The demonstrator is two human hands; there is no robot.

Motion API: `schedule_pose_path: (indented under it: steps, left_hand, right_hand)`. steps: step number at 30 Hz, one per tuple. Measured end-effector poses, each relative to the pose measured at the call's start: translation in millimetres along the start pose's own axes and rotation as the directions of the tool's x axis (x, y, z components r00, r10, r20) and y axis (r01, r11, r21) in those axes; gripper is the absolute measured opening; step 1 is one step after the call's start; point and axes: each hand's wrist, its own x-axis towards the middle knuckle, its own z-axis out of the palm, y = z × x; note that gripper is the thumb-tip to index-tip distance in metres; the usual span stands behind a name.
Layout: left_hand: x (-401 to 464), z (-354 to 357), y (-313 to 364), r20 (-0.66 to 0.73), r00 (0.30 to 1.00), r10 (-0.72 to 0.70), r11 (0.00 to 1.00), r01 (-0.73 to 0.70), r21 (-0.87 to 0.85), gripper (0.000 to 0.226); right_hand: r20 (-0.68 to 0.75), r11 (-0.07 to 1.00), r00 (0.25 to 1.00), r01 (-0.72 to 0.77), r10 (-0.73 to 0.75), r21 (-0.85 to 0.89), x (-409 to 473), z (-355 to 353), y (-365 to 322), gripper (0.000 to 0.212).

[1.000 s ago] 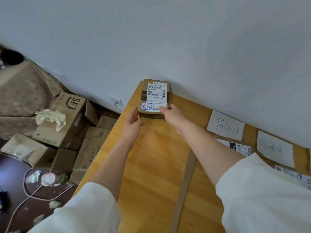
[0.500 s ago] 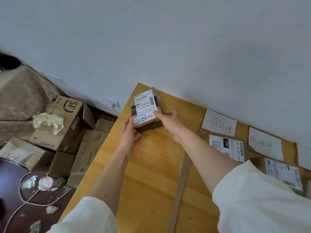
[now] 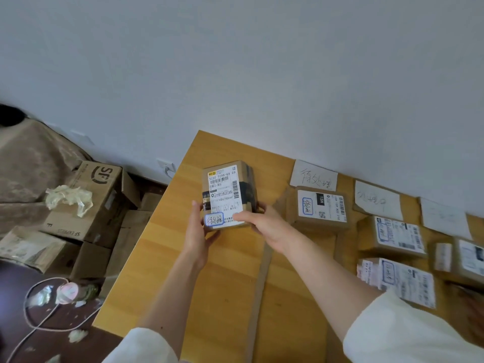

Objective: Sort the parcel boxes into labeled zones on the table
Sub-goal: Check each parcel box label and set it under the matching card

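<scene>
Box (image 3: pixel 227 196) clamped between fingers of left hand (image 3: pixel 197 231) and right hand (image 3: pixel 264 226); matching zone label (image 3: pixel 313 176) lies to the right.

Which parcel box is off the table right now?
The box with the yellow-logo label, gripped between left hand and right hand; the others lie flat on the table.

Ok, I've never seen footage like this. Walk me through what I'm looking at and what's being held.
No machine here: a person wears a camera on the head, looking down at their own arms. The left hand and right hand hold a small cardboard parcel between them above a wooden table. To the right, other parcels lie on the table, such as a brown box, below handwritten paper zone labels near the wall. Bigger cartons sit on the floor at left.
</scene>
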Motion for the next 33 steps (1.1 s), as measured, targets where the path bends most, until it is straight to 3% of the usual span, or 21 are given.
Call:
schedule_pose_path:
  steps: [3,7,12,17,21,29,33]
  left_hand:
    - [-21,6,-12,0.032,0.999,-0.009,0.999,0.008,0.038,0.041]
    - [-42,16,-34,0.056,0.998,-0.026,0.998,0.022,0.059,0.045]
    - [-57,31,-60,0.039,0.996,-0.083,0.987,0.077,0.138,0.053]
    - [-65,39,-87,-0.015,0.995,-0.094,0.94,0.094,0.329,0.058]
    - [-71,44,-102,-0.041,0.994,-0.105,0.905,0.112,0.411,0.056]
    - [-80,45,-119,-0.047,0.983,-0.179,0.856,0.179,0.486,0.059]
    - [-85,47,-119,-0.056,0.98,-0.192,0.843,0.193,0.502,0.058]
  right_hand:
    - [-0.02,0.998,1.0,0.011,-0.01,0.069,-24,-11,15,0.108]
    - [-0.028,0.988,1.0,0.016,-0.011,0.151,-53,-38,42,0.087]
    - [-0.092,0.971,0.996,0.019,0.003,0.239,-92,-68,79,0.113]
    - [-0.164,0.941,0.985,0.008,0.05,0.338,-121,-95,116,0.1]
    - [-0.158,0.888,0.981,-0.025,0.11,0.46,-135,-107,141,0.072]
    - [-0.108,0.846,0.98,-0.088,0.169,0.525,-136,-113,154,0.079]
    - [-0.119,0.851,0.972,-0.116,0.204,0.512,-134,-114,152,0.072]
